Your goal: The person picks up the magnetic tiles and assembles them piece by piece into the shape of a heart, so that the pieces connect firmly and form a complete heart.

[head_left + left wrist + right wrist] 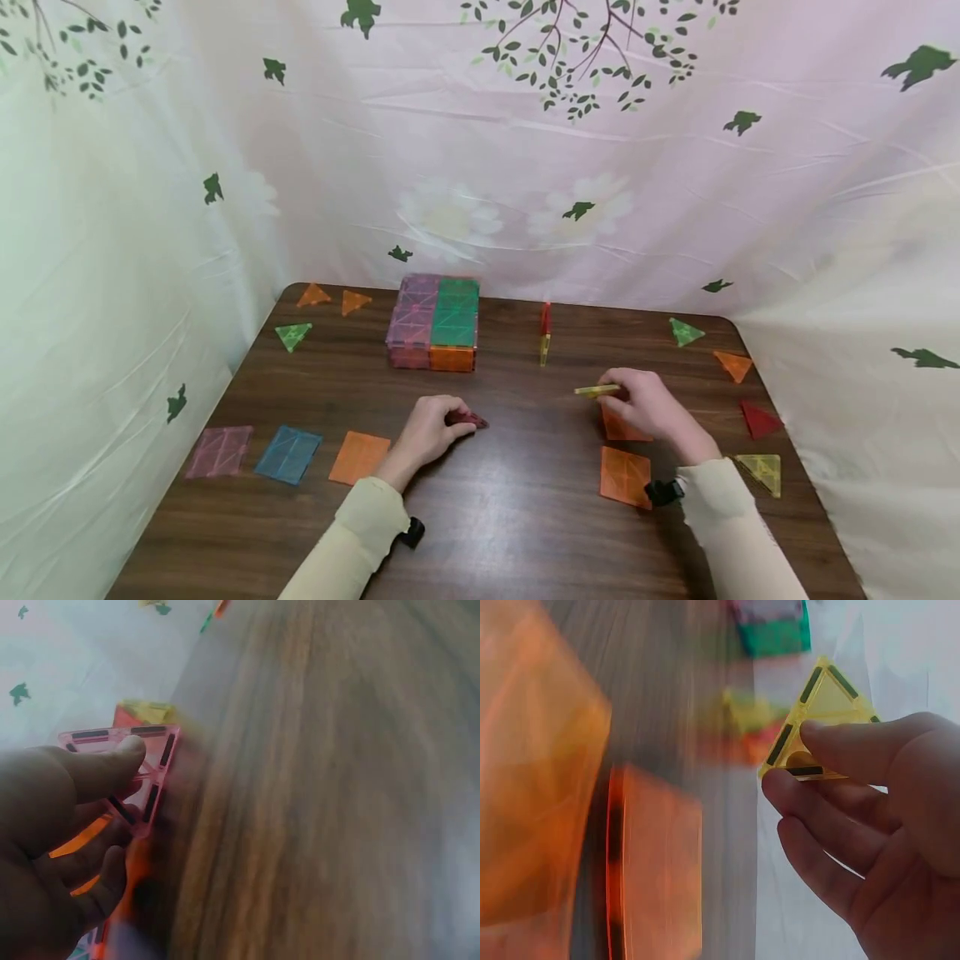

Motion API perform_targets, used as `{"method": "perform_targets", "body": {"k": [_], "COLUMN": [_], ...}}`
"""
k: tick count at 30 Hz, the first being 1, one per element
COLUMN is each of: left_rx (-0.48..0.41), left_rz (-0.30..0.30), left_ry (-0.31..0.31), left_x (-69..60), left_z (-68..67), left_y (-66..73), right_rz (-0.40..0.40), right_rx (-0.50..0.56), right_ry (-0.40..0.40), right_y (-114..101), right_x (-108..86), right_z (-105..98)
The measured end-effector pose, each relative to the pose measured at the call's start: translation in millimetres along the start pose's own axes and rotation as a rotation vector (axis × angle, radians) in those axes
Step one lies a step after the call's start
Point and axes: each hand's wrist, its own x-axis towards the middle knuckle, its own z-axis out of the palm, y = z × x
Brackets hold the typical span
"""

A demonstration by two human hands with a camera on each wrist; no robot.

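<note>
My left hand (426,435) pinches a pink triangular magnetic tile (166,750) between thumb and fingers, low over the middle of the table. Dark magnet strips run along the tile's edges. On the right, my right hand (643,403) pinches a yellow triangular magnetic tile (831,697), above an orange square tile (624,427) that the hand partly covers. Between and beyond the hands, a red tile (546,317) and a yellow tile (544,350) stand on edge, end to end. Further left stands a box-like block of tiles (453,312) with purple, green and orange faces.
Left of the left hand lie an orange square (358,457), a blue square (288,454) and a purple square (219,451). Another orange square (625,477) lies near the right wrist. Small triangles, including a red one (761,420), lie along both table sides. Printed curtains (480,167) surround the table.
</note>
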Motion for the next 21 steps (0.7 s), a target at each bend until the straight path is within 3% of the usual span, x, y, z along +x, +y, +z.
{"method": "perform_targets", "body": {"k": [8,15,21], "left_rx": [0.034,0.039,0.01], "left_rz": [-0.019,-0.009,-0.014], "left_ry": [0.028,0.035,0.042], "left_x": [10.1,13.8,14.1], "left_z": [10.3,15.9,18.5], "left_y": [2.9,6.8,8.4], "right_rz": [-0.125,-0.224,-0.264], "right_rx": [0.106,0.092,0.107], "right_ry": [-0.066,-0.13,-0.144], "right_y": [-38,-68,-80], "right_x": [24.0,44.6,55.3], "right_z": [33,65,80]}}
